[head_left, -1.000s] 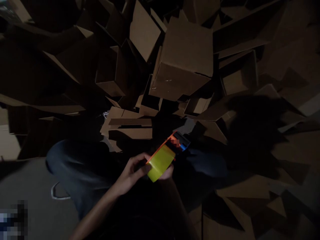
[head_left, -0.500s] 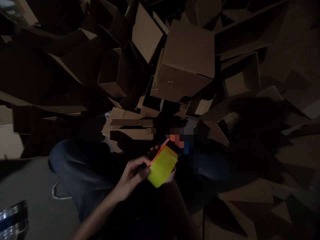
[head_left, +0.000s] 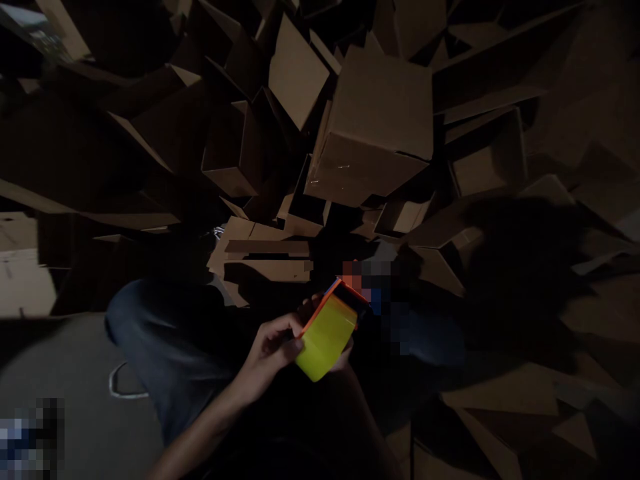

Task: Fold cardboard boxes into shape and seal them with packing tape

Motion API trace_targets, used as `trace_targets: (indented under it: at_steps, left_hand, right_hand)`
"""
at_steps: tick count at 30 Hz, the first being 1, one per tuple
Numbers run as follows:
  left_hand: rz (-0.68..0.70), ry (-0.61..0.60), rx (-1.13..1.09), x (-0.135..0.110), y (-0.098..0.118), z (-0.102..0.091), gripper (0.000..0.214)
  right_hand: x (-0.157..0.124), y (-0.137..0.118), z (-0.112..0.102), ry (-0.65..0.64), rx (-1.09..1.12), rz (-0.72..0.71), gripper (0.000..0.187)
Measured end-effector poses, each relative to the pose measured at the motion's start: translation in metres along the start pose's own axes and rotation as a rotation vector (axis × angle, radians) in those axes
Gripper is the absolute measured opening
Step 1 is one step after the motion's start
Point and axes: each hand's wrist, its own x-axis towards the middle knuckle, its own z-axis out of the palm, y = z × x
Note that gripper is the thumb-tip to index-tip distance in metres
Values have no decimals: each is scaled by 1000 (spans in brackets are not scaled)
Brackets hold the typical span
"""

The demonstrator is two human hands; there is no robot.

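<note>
Above a grey concrete floor [head_left: 75,427] strewn with cardboard boxes [head_left: 375,113], the left hand [head_left: 270,350] and right hand [head_left: 344,357] both grip an orange tape dispenser [head_left: 327,337] loaded with yellow tape.

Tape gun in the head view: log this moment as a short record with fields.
held item: yellow tape roll on an orange tape gun
left hand: left hand curled around the roll's left side
right hand: right hand lost in shadow, grip cannot be told
legs: dark jeans on either side of the hands
surroundings: heap of cardboard boxes, some open, among flat cardboard pieces
floor: grey floor at lower left
</note>
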Motion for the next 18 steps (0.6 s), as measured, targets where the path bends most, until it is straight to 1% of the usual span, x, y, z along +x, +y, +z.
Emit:
trace_targets:
  at_steps: [2,3,7,12,15,18]
  left_hand:
    - [-10,0,-22,1,-2,-1,38]
    - [-15,1,-32,1,-3,-1,38]
    - [-22,12,-28,3,-2,0,39]
    - [-21,10,-1,3,0,-1,37]
    - [-11,-32,-12,2,-2,-5,33]
    - [14,-77,-18,1,-5,-9,29]
  right_hand:
    - [-1,5,-2,-6,164,54,66]
    - [-2,8,-2,-8,195,78,65]
    - [-3,12,-3,24,152,139,66]
    - [0,8,-2,56,217,136,58]
    - [1,8,-2,54,263,157,57]
    - [1,8,-1,30,378,153,55]
